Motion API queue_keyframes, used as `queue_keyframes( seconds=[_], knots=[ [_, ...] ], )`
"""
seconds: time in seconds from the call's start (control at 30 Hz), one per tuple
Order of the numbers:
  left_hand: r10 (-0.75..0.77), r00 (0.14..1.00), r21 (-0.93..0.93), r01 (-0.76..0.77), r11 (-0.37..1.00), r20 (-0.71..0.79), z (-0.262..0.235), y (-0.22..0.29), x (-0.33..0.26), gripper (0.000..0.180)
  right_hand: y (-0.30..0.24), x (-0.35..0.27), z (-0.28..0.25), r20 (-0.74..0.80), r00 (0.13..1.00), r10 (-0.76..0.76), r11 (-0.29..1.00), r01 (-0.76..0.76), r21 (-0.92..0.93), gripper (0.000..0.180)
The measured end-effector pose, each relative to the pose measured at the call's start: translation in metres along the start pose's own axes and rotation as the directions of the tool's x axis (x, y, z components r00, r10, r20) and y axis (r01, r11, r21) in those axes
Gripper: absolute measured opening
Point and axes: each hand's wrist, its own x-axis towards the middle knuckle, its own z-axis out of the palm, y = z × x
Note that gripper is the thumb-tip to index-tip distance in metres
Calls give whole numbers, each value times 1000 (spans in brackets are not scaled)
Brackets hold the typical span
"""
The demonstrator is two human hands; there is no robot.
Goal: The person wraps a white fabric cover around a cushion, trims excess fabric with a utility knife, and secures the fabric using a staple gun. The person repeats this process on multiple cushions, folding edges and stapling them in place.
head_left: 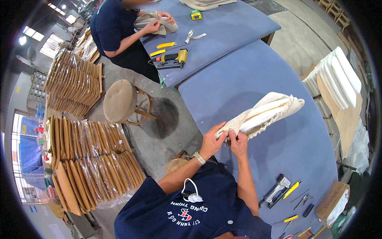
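Over a blue-padded workbench (278, 131), a worker's left hand (213, 141) and right hand (238, 142) both pinch the near end of a cream fabric-wrapped foam cushion (264, 110), held tilted above the bench. A staple gun (275, 191) and yellow-handled tools (291, 189) lie by the edge — beyond, a round stool (120, 100) on the concrete floor (167, 127), stacks of plastic-wrapped seat boards (95, 159), and a co-worker (119, 28) at a second bench (223, 28).
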Motion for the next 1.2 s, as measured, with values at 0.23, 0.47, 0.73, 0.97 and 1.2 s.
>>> queue_keyframes(
  seconds=[0.23, 0.47, 0.73, 0.97, 1.2],
  knots=[
    [27, 1000, 49, -28, 998, 12, -2, 0, 1, 41, -4, 2, -1, 26, 999, -20, 1000, 20, 5, 38],
    [33, 999, 39, -33, 999, 3, -2, 5, -2, 42, -7, -2, -1, 39, 999, 37, 999, -39, 35, 40],
    [109, 994, 118, -107, 987, -10, -2, 2, -1, 43, -12, -1, -1, 29, 1000, 11, 1000, -11, 18, 43],
    [94, 995, 87, -92, 992, -17, -1, 4, 5, 42, -24, -2, -14, 61, 998, 16, 996, -10, -86, 33],
    [99, 995, 128, -95, 987, -29, -2, 4, 1, 44, -6, -83, -126, -334, 929, 158, 981, -187, -56, 15]
  ],
)
